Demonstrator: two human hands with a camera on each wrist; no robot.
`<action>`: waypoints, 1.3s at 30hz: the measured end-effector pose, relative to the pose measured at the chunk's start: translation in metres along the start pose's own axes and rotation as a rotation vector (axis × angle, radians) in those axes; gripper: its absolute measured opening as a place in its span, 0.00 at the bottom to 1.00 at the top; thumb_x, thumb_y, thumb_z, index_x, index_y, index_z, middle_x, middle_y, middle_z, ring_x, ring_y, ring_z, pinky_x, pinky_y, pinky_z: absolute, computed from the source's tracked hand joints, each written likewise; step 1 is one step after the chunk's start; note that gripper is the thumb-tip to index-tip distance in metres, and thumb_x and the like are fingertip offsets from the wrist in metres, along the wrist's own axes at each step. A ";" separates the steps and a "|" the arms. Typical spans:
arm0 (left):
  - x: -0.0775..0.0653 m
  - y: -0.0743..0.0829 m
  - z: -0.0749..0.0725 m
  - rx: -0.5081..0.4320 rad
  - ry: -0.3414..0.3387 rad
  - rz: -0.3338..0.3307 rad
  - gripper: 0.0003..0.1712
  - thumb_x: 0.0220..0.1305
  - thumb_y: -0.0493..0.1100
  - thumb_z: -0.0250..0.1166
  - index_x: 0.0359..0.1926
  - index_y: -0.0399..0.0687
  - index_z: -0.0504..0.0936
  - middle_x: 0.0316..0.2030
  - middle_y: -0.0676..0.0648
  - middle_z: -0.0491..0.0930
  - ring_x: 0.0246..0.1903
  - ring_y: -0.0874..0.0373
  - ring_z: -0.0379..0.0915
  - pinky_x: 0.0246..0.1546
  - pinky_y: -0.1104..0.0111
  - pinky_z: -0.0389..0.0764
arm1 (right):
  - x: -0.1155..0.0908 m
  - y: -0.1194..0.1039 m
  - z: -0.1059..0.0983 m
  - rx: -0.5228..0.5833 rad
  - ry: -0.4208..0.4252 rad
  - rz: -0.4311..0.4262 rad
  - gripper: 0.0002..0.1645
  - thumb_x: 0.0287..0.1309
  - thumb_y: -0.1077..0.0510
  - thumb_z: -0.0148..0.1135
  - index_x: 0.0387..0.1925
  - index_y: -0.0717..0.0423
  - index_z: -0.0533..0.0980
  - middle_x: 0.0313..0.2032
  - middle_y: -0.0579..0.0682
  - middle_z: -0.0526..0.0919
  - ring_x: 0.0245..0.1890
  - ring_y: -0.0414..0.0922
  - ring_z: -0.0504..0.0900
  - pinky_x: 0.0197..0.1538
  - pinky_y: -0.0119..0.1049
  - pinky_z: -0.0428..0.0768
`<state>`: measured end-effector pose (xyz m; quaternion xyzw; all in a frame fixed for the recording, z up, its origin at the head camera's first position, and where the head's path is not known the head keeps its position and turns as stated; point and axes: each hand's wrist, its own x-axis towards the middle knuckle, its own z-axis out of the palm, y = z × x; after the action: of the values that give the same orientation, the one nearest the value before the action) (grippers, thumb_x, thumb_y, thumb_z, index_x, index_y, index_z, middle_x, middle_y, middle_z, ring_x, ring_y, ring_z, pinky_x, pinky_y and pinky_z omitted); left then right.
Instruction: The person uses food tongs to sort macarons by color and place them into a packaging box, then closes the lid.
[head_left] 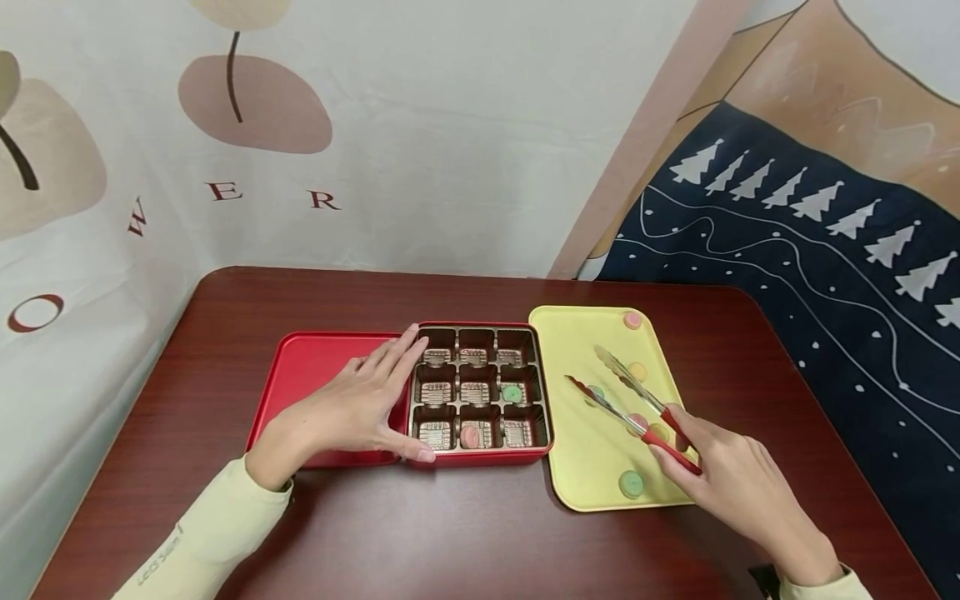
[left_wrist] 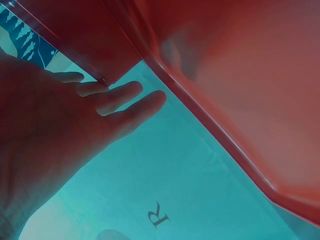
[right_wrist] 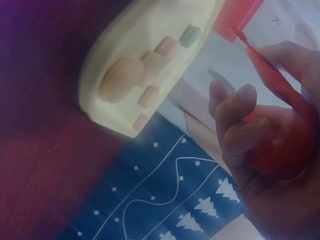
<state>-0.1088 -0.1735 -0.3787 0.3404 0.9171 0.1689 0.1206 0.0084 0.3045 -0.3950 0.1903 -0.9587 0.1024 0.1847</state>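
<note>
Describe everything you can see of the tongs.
The tongs have two slim arms: shiny, metal-looking toward the tips, with smooth red grips. The tips look toothed along the edge. The right hand holds them by the red part, and the arms stand spread apart with nothing pinched between the tips. They reach over the yellow tray, tips pointing up and left in the head view. Whether they touch anything on the tray is unclear.

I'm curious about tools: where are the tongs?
In the head view, the right hand holds the tongs over the yellow tray, right of the sectioned red box.
</note>
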 end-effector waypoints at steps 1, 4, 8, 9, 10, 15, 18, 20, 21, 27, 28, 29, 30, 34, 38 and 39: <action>0.000 0.000 0.000 0.002 0.001 0.001 0.86 0.49 0.88 0.70 0.88 0.39 0.41 0.88 0.37 0.37 0.82 0.32 0.49 0.69 0.29 0.64 | -0.001 0.001 0.001 0.001 0.002 -0.003 0.33 0.54 0.47 0.81 0.58 0.60 0.86 0.25 0.36 0.69 0.21 0.31 0.60 0.20 0.31 0.62; 0.000 -0.001 0.001 0.002 0.002 0.001 0.86 0.49 0.89 0.69 0.88 0.39 0.41 0.88 0.37 0.36 0.81 0.32 0.49 0.69 0.29 0.64 | -0.004 0.002 0.002 0.011 0.011 -0.020 0.30 0.63 0.42 0.75 0.57 0.58 0.86 0.24 0.35 0.68 0.21 0.31 0.60 0.20 0.31 0.61; -0.001 -0.001 0.000 0.000 0.001 -0.001 0.86 0.49 0.88 0.70 0.88 0.38 0.41 0.87 0.37 0.36 0.81 0.32 0.49 0.69 0.29 0.64 | -0.007 0.003 0.003 0.019 0.019 -0.035 0.31 0.73 0.35 0.65 0.56 0.57 0.86 0.23 0.35 0.68 0.20 0.32 0.61 0.20 0.32 0.63; -0.001 -0.001 0.000 -0.002 0.001 -0.001 0.86 0.49 0.88 0.71 0.88 0.38 0.42 0.87 0.37 0.36 0.81 0.32 0.49 0.69 0.28 0.64 | -0.007 0.004 0.003 0.020 0.019 -0.035 0.31 0.73 0.36 0.66 0.56 0.58 0.86 0.23 0.35 0.68 0.20 0.32 0.62 0.20 0.33 0.63; -0.001 -0.001 0.000 -0.003 0.001 -0.003 0.86 0.49 0.87 0.71 0.88 0.38 0.42 0.87 0.37 0.36 0.81 0.32 0.49 0.69 0.28 0.64 | -0.008 0.004 0.003 0.017 0.015 -0.032 0.31 0.72 0.36 0.67 0.56 0.58 0.86 0.23 0.35 0.69 0.20 0.33 0.62 0.20 0.33 0.64; -0.001 0.000 0.000 -0.010 0.000 -0.008 0.86 0.49 0.87 0.72 0.88 0.39 0.42 0.88 0.38 0.36 0.81 0.31 0.49 0.69 0.28 0.63 | -0.010 0.005 0.003 0.002 -0.011 -0.018 0.30 0.60 0.46 0.80 0.57 0.60 0.87 0.22 0.35 0.71 0.20 0.34 0.65 0.20 0.37 0.68; -0.001 -0.001 0.001 -0.010 0.000 -0.010 0.86 0.49 0.87 0.72 0.88 0.39 0.42 0.88 0.38 0.36 0.81 0.31 0.49 0.69 0.28 0.63 | -0.012 0.005 0.004 0.000 -0.022 -0.011 0.31 0.55 0.49 0.83 0.57 0.60 0.88 0.23 0.38 0.77 0.20 0.36 0.67 0.20 0.39 0.70; -0.001 -0.001 0.001 -0.008 0.002 -0.009 0.86 0.49 0.87 0.72 0.88 0.38 0.42 0.87 0.37 0.37 0.81 0.31 0.50 0.69 0.28 0.64 | -0.013 0.006 0.005 -0.001 -0.031 -0.006 0.32 0.52 0.50 0.84 0.57 0.60 0.88 0.24 0.40 0.80 0.20 0.36 0.68 0.20 0.39 0.70; -0.001 -0.001 0.000 -0.008 0.001 -0.009 0.86 0.49 0.87 0.72 0.88 0.38 0.42 0.87 0.37 0.37 0.81 0.31 0.50 0.69 0.28 0.63 | -0.013 0.006 0.005 -0.002 -0.037 -0.005 0.32 0.51 0.51 0.84 0.57 0.60 0.88 0.25 0.41 0.81 0.20 0.36 0.69 0.20 0.39 0.70; -0.001 -0.001 -0.001 -0.004 -0.007 -0.010 0.86 0.49 0.87 0.72 0.88 0.38 0.42 0.88 0.37 0.36 0.81 0.32 0.49 0.69 0.28 0.63 | -0.016 0.006 0.004 -0.004 -0.085 0.019 0.32 0.49 0.53 0.85 0.56 0.58 0.88 0.23 0.38 0.78 0.20 0.34 0.66 0.20 0.36 0.66; -0.001 -0.001 -0.001 -0.002 -0.008 -0.011 0.86 0.49 0.86 0.72 0.88 0.38 0.42 0.88 0.38 0.36 0.81 0.32 0.49 0.70 0.28 0.63 | -0.016 0.006 0.004 -0.003 -0.088 0.025 0.31 0.49 0.53 0.85 0.56 0.58 0.88 0.24 0.38 0.79 0.20 0.34 0.66 0.20 0.36 0.66; -0.001 -0.001 -0.001 -0.002 -0.009 -0.011 0.86 0.49 0.87 0.72 0.88 0.38 0.42 0.88 0.38 0.36 0.81 0.32 0.49 0.70 0.28 0.63 | -0.016 0.006 0.004 0.001 -0.087 0.025 0.31 0.50 0.53 0.85 0.56 0.58 0.88 0.24 0.38 0.79 0.20 0.33 0.66 0.20 0.36 0.67; -0.001 -0.001 -0.001 -0.003 -0.009 -0.010 0.86 0.49 0.87 0.72 0.88 0.38 0.42 0.88 0.38 0.36 0.81 0.32 0.49 0.69 0.28 0.63 | -0.016 0.005 0.003 0.005 -0.087 0.026 0.30 0.50 0.54 0.85 0.56 0.57 0.88 0.24 0.38 0.79 0.20 0.33 0.67 0.21 0.35 0.67; -0.001 0.000 -0.001 -0.008 -0.009 -0.009 0.86 0.50 0.86 0.72 0.88 0.38 0.42 0.88 0.38 0.36 0.82 0.32 0.48 0.70 0.28 0.63 | -0.017 0.002 0.002 0.022 -0.089 0.026 0.27 0.51 0.54 0.84 0.55 0.56 0.89 0.22 0.35 0.78 0.20 0.31 0.65 0.21 0.34 0.67; 0.000 0.000 -0.001 -0.010 -0.006 -0.006 0.86 0.49 0.86 0.72 0.88 0.39 0.42 0.88 0.38 0.36 0.82 0.32 0.49 0.70 0.28 0.63 | -0.018 0.000 0.000 0.028 -0.101 0.031 0.27 0.52 0.55 0.84 0.55 0.55 0.90 0.23 0.34 0.78 0.20 0.31 0.63 0.21 0.33 0.66; 0.000 0.000 -0.001 -0.011 -0.007 -0.007 0.86 0.49 0.87 0.72 0.88 0.39 0.42 0.88 0.38 0.36 0.82 0.32 0.49 0.70 0.28 0.62 | -0.018 0.000 0.000 0.028 -0.106 0.033 0.27 0.52 0.55 0.84 0.55 0.55 0.90 0.23 0.34 0.78 0.20 0.31 0.63 0.21 0.33 0.65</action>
<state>-0.1088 -0.1735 -0.3779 0.3371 0.9170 0.1722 0.1259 0.0238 0.3103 -0.4022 0.1821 -0.9687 0.1087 0.1292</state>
